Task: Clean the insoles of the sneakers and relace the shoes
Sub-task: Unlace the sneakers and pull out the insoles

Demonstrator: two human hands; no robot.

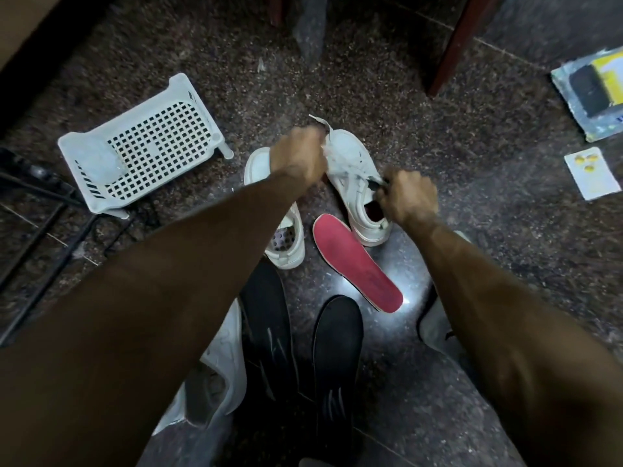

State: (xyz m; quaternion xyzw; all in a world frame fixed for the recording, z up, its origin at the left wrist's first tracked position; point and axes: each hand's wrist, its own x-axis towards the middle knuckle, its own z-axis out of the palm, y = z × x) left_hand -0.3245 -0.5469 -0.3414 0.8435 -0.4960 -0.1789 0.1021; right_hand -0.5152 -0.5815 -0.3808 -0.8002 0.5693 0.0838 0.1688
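A white sneaker (354, 170) lies on the dark stone floor at the centre. My left hand (298, 156) grips its white lace (320, 124) near the toe end, the lace tip sticking up behind the fist. My right hand (408, 197) pinches the sneaker's collar beside the tongue, over the red-lined opening. A second white sneaker (286, 241) lies just left, partly hidden under my left forearm. A red insole (357, 261) lies below the held sneaker. Two black insoles (266, 318) (337, 342) lie nearer me.
A white perforated plastic basket (145, 146) lies tipped on the floor at left, above black metal bars (40, 210). Another white sneaker (219, 365) sits low left, a further one (435, 328) behind my right forearm. Wooden furniture legs (451, 45) stand behind; packets (593, 96) and a card (593, 173) lie at right.
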